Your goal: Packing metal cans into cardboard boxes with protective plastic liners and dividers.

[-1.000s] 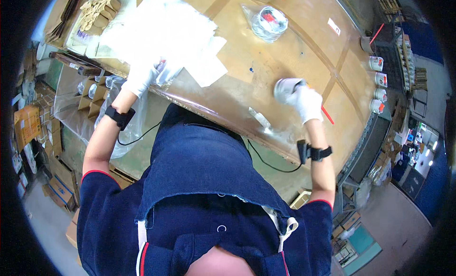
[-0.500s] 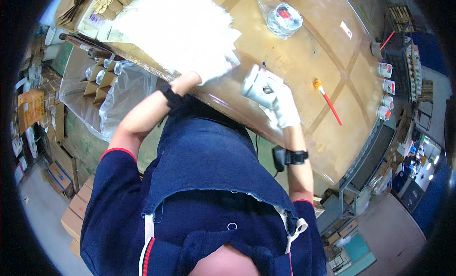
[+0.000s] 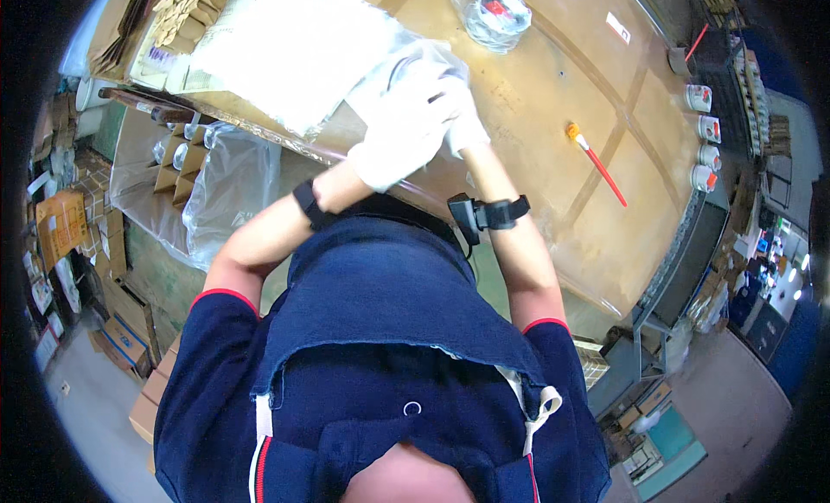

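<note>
Tan pieces (image 3: 181, 23) lie piled at the far left corner of the worktop (image 3: 519, 140); a white label (image 3: 617, 27) sits near its far right edge. Well past the left edge is an orange-brown carton (image 3: 60, 213).

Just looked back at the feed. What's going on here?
The person's gloved left hand and right hand are together near the front edge of a brown table, at a clear plastic bag. The gloves and glare hide whatever may be inside. A red-handled brush lies to the right. Farther back sits a round item in clear plastic, and a row of white cans lines the right edge.
</note>
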Tool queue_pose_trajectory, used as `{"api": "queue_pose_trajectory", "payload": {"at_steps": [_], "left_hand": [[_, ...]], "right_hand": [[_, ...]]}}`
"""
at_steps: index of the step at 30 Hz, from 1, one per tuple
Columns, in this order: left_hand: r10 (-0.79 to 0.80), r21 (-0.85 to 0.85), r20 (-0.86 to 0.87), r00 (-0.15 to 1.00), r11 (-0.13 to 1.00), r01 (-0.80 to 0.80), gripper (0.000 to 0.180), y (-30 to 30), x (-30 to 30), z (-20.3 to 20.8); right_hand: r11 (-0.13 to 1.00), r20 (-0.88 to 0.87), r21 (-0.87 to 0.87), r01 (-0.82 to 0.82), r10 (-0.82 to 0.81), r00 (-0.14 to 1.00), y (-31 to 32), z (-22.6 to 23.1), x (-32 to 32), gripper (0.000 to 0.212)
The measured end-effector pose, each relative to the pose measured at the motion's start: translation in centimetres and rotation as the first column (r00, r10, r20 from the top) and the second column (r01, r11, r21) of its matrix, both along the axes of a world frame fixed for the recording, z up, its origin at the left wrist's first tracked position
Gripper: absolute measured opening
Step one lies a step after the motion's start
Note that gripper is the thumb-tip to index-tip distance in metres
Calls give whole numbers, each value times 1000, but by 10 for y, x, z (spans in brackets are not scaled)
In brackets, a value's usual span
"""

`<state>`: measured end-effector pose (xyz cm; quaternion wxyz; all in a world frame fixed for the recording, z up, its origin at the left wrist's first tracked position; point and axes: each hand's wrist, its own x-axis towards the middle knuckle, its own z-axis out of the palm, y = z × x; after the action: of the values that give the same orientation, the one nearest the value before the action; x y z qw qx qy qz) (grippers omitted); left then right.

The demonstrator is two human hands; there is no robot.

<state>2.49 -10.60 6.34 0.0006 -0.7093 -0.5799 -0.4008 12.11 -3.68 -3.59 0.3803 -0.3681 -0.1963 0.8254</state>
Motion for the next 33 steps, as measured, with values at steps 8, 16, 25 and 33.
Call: {"api": "queue_pose_trajectory", "payload": {"at_steps": [8, 16, 25, 33], "left_hand": [[-154, -444, 364, 919, 838, 316, 42, -17, -55, 9], [-127, -626, 363, 923, 701, 343, 43, 19, -64, -4], [-73, -279, 422, 904, 938, 206, 29, 25, -25, -30], [-363, -722, -223, 905, 686, 97, 39, 50, -10, -17]], "right_hand": [[301, 870, 456, -837, -350, 348, 38, 42, 16, 36], [639, 928, 355, -682, -151, 342, 35, 145, 87, 32], [258, 931, 126, -958, -363, 25, 13, 64, 33, 24], [776, 913, 240, -583, 23, 407, 27, 85, 144, 28]]}}
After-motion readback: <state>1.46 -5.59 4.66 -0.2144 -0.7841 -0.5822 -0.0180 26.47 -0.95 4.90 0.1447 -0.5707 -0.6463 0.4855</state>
